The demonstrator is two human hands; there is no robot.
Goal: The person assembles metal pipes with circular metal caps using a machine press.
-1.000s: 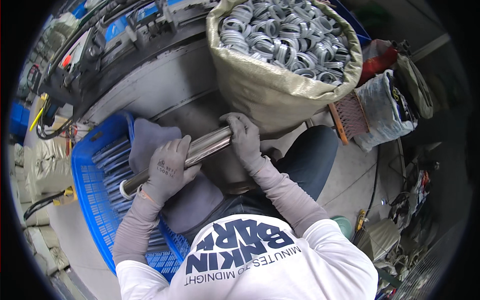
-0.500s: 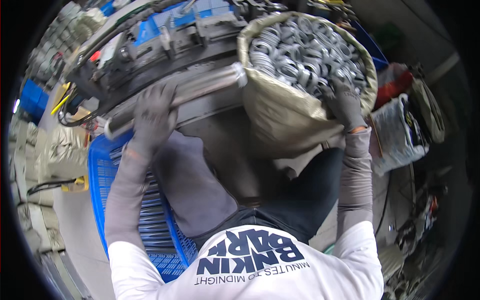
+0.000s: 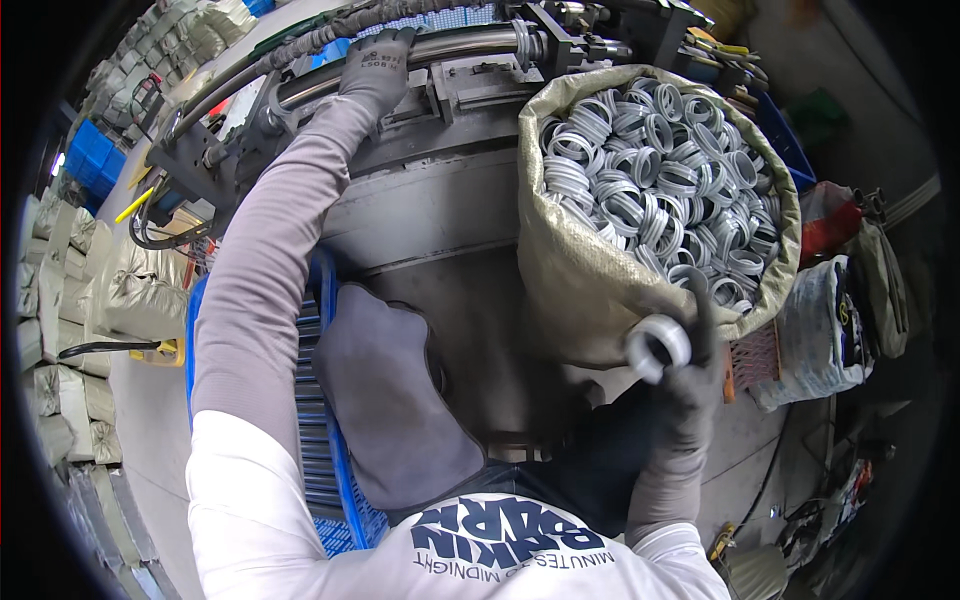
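Observation:
My left hand (image 3: 378,75), in a grey glove, reaches far forward and wraps over a shiny metal tube (image 3: 455,46) lying along the machine (image 3: 430,115). A ridged collar sits at the tube's right end. Near my right knee, my gloved right hand (image 3: 697,385) holds a single silver-grey ring (image 3: 659,347), pinched at its edge; motion smears both. That hand is just in front of a tan woven sack (image 3: 570,275), heaped with many similar rings (image 3: 650,175).
A blue plastic crate (image 3: 345,480) of metal tubes (image 3: 310,390) stands left of my legs. A grey pad (image 3: 390,390) covers my left thigh. Right of the sack hang plastic and cloth bags (image 3: 815,330). Wrapped bundles (image 3: 150,290) are stacked at far left.
My left hand has carried the tube forward from above my lap onto the machine. My right hand has come out of the sack toward me with a ring.

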